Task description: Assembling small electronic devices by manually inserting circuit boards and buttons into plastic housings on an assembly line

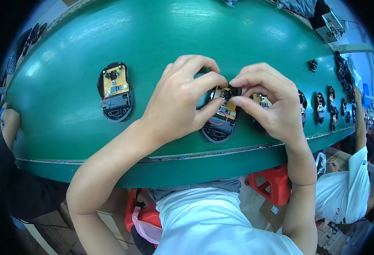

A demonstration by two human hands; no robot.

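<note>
An opened computer mouse (221, 125) with a tan circuit board, red wire and dark base lies on the green table in front of me. My left hand (187, 93) reaches over its upper end, thumb and index finger closed on the mouse around small black parts of the board. From the other side my right hand (267, 95) pinches a small black rounded piece (236, 91) at the mouse's upper end, close to the left fingertips. Fingers partly cover where the pieces meet. Another opened mouse (260, 102) lies partly hidden behind my right hand.
Another opened mouse (115, 91) lies to the left. Several more mouse units (320, 108) stretch along the right side of the green table (161, 38). A co-worker's arm (360, 123) reaches in at right, another person's hand (10, 121) rests at far left. Red stools (276, 182) stand below the edge.
</note>
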